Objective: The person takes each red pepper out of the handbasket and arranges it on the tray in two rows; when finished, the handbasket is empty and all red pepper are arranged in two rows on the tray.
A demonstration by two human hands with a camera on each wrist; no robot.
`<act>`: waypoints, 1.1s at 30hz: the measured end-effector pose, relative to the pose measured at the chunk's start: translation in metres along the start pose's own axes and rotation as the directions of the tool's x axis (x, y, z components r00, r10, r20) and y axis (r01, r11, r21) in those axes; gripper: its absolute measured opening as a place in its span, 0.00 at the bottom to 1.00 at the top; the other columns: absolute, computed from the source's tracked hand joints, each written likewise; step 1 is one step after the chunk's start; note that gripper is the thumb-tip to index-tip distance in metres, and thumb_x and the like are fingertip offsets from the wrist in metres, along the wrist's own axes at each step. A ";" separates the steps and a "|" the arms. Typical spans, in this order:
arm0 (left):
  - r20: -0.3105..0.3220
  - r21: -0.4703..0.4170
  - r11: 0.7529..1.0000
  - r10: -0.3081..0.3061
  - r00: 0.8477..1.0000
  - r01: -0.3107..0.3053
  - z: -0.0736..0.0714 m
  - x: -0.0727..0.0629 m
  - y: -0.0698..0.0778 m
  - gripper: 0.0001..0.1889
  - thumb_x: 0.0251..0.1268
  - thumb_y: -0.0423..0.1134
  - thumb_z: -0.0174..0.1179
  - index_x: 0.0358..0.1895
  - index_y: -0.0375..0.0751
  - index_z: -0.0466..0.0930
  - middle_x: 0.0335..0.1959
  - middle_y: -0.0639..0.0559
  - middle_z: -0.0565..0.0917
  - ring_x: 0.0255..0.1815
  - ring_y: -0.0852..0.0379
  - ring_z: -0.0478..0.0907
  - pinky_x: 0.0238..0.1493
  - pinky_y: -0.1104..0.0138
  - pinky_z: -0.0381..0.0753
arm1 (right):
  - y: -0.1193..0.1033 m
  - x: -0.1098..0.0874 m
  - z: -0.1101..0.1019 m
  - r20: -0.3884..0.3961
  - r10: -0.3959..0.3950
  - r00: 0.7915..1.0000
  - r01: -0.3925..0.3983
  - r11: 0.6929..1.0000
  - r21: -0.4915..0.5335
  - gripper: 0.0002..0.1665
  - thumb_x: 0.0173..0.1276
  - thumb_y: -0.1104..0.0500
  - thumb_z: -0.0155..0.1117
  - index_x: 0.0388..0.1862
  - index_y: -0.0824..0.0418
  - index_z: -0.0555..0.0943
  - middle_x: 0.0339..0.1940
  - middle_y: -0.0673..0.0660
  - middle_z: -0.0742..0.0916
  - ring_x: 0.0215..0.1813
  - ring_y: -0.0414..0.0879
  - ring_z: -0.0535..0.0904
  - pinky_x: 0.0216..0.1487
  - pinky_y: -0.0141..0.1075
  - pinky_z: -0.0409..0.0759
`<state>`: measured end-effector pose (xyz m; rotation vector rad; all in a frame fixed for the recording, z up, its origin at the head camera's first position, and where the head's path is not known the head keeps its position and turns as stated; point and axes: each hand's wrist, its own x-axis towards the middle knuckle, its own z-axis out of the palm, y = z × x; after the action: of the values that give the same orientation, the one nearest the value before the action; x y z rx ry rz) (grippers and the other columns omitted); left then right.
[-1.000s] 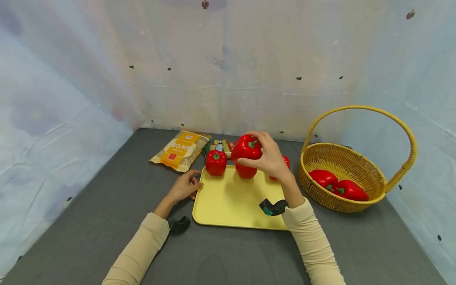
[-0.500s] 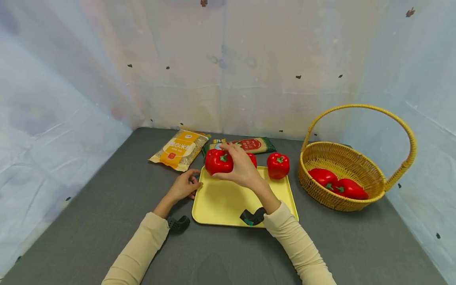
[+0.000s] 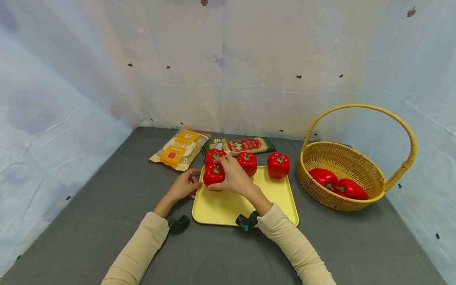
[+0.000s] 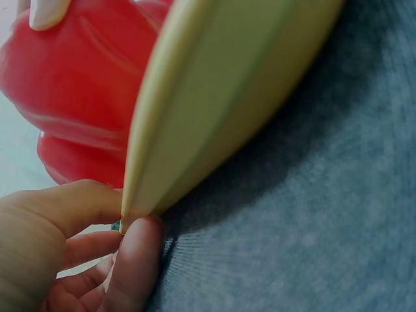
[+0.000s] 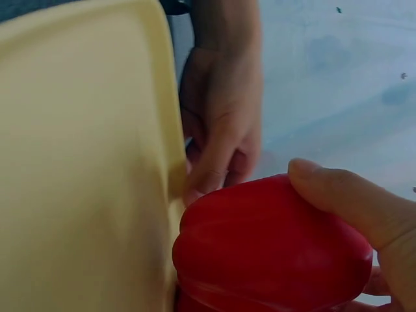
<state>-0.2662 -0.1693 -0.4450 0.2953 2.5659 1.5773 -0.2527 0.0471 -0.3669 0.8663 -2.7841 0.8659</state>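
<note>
A yellow tray [image 3: 213, 209] lies on the dark table. My left hand [image 3: 181, 186] pinches its left rim between thumb and fingers, as the left wrist view shows at the tray edge [image 4: 195, 123]. My right hand [image 3: 236, 179] grips a red bell pepper [image 3: 212, 177] over the tray's left side, close to the left hand. In the right wrist view the thumb lies along the side of this pepper [image 5: 273, 244]. Behind it, three more red bell peppers line the tray's far edge: a left one [image 3: 214, 153], partly hidden, a middle one [image 3: 247, 162] and a right one [image 3: 278, 165].
A yellow wicker basket [image 3: 331, 202] with a tall handle stands at the right, with red peppers [image 3: 350, 189] inside. Behind the tray lie a bag of grain [image 3: 182, 148] and a green-and-red packet [image 3: 246, 145]. Pale curtains enclose the table's back and sides.
My right hand has carried the bell pepper left across the tray, then lowered it in front of the far-left pepper. The left hand has stayed at the tray rim.
</note>
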 end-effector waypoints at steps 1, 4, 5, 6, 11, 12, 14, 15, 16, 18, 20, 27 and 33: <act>0.002 -0.001 1.000 0.002 1.000 -0.002 0.000 0.000 0.000 0.26 0.61 0.33 0.61 0.62 0.34 0.66 0.28 0.44 0.76 0.16 0.56 0.75 0.18 0.62 0.81 | 0.000 0.000 0.002 0.001 0.001 1.000 -0.001 1.000 0.000 0.44 0.45 0.41 0.76 0.59 0.57 0.72 0.52 0.57 0.74 0.54 0.49 0.70 0.54 0.45 0.77; 0.001 -0.002 1.000 -0.001 1.000 0.001 0.000 0.000 -0.001 0.25 0.61 0.32 0.60 0.62 0.35 0.66 0.28 0.44 0.76 0.16 0.56 0.75 0.18 0.61 0.81 | 0.002 0.000 0.007 -0.003 -0.007 1.000 0.007 1.000 -0.007 0.44 0.44 0.40 0.76 0.58 0.57 0.72 0.50 0.56 0.73 0.52 0.48 0.70 0.54 0.44 0.77; 0.000 -0.001 1.000 -0.002 1.000 0.002 0.000 0.000 -0.001 0.25 0.61 0.32 0.59 0.62 0.35 0.66 0.28 0.44 0.76 0.16 0.55 0.75 0.18 0.61 0.81 | 0.002 0.000 0.008 -0.003 -0.011 1.000 0.011 1.000 -0.010 0.44 0.44 0.39 0.76 0.58 0.57 0.72 0.50 0.56 0.73 0.52 0.48 0.69 0.54 0.43 0.77; -0.001 0.002 1.000 -0.001 1.000 0.001 0.001 0.000 -0.001 0.25 0.61 0.31 0.59 0.62 0.35 0.66 0.28 0.44 0.76 0.16 0.55 0.75 0.18 0.61 0.81 | 0.003 0.000 0.010 -0.002 -0.014 1.000 0.014 1.000 -0.014 0.44 0.44 0.39 0.76 0.58 0.56 0.72 0.50 0.56 0.73 0.52 0.48 0.69 0.54 0.43 0.77; -0.001 0.004 1.000 0.012 1.000 -0.012 0.001 0.000 -0.002 0.24 0.60 0.30 0.58 0.61 0.35 0.67 0.27 0.44 0.75 0.17 0.55 0.76 0.18 0.61 0.81 | 0.005 0.000 0.014 0.007 -0.039 0.999 0.039 0.999 -0.032 0.45 0.43 0.38 0.76 0.58 0.56 0.72 0.50 0.55 0.73 0.51 0.48 0.69 0.52 0.42 0.77; 0.000 0.004 1.000 0.015 1.000 -0.015 0.001 0.000 -0.002 0.24 0.60 0.30 0.57 0.61 0.35 0.67 0.27 0.44 0.75 0.17 0.54 0.76 0.19 0.61 0.81 | 0.005 0.000 0.014 0.008 -0.048 0.999 0.049 0.998 -0.038 0.46 0.43 0.38 0.76 0.58 0.56 0.72 0.49 0.55 0.74 0.50 0.48 0.69 0.51 0.42 0.78; 0.000 0.003 1.000 0.021 1.000 -0.021 0.001 0.000 -0.002 0.23 0.60 0.29 0.56 0.60 0.35 0.67 0.27 0.44 0.74 0.16 0.54 0.76 0.19 0.61 0.82 | 0.005 0.000 0.012 0.023 -0.055 0.998 0.056 0.998 -0.041 0.46 0.42 0.38 0.76 0.59 0.55 0.72 0.49 0.55 0.74 0.50 0.48 0.69 0.51 0.43 0.78; -0.001 0.002 1.000 0.023 1.000 -0.023 0.001 0.000 -0.003 0.23 0.60 0.28 0.56 0.60 0.35 0.67 0.27 0.44 0.74 0.16 0.54 0.76 0.19 0.61 0.82 | 0.004 -0.001 0.010 0.032 -0.058 0.998 0.060 0.997 -0.043 0.46 0.42 0.38 0.77 0.59 0.55 0.72 0.49 0.55 0.74 0.50 0.48 0.69 0.50 0.43 0.78; -0.002 0.001 1.000 0.025 1.000 -0.025 0.001 0.001 -0.003 0.23 0.60 0.28 0.56 0.60 0.34 0.67 0.27 0.44 0.74 0.16 0.54 0.76 0.19 0.61 0.82 | 0.004 -0.001 0.008 0.048 -0.056 0.997 0.058 0.997 -0.046 0.47 0.42 0.38 0.77 0.60 0.54 0.71 0.49 0.55 0.74 0.50 0.47 0.69 0.50 0.42 0.78; -0.004 0.001 1.000 0.025 1.000 -0.025 0.001 0.001 -0.003 0.23 0.59 0.28 0.55 0.60 0.34 0.67 0.27 0.44 0.74 0.16 0.54 0.75 0.19 0.61 0.82 | 0.004 -0.001 0.004 0.084 -0.056 0.995 0.060 0.997 -0.051 0.49 0.42 0.39 0.77 0.62 0.54 0.70 0.51 0.55 0.74 0.52 0.47 0.69 0.52 0.42 0.77; -0.005 0.000 1.000 0.025 1.000 -0.025 0.001 0.001 -0.003 0.23 0.59 0.28 0.55 0.60 0.34 0.67 0.27 0.44 0.74 0.16 0.54 0.75 0.19 0.61 0.82 | 0.003 -0.002 -0.002 0.123 -0.051 0.991 0.058 0.997 -0.051 0.51 0.42 0.39 0.77 0.65 0.54 0.68 0.53 0.55 0.73 0.53 0.48 0.70 0.53 0.42 0.77; -0.014 -0.001 1.000 0.020 1.000 -0.020 0.002 0.001 -0.004 0.23 0.59 0.27 0.55 0.60 0.35 0.68 0.27 0.44 0.74 0.16 0.54 0.75 0.18 0.61 0.81 | 0.006 -0.007 -0.019 0.231 -0.043 0.972 0.055 0.998 -0.044 0.52 0.46 0.44 0.77 0.67 0.59 0.62 0.50 0.59 0.78 0.43 0.48 0.77 0.41 0.37 0.79; -0.013 0.003 1.000 0.020 1.000 -0.020 0.002 0.001 -0.004 0.23 0.60 0.28 0.55 0.61 0.35 0.67 0.27 0.44 0.73 0.17 0.54 0.75 0.18 0.61 0.81 | 0.012 -0.006 -0.020 0.270 -0.069 0.960 0.071 0.997 0.001 0.44 0.50 0.49 0.75 0.62 0.63 0.66 0.45 0.61 0.82 0.41 0.51 0.81 0.39 0.35 0.80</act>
<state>-0.2671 -0.1694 -0.4489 0.3123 2.5828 1.5880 -0.2556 0.0688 -0.3573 1.1547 -2.9588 0.7760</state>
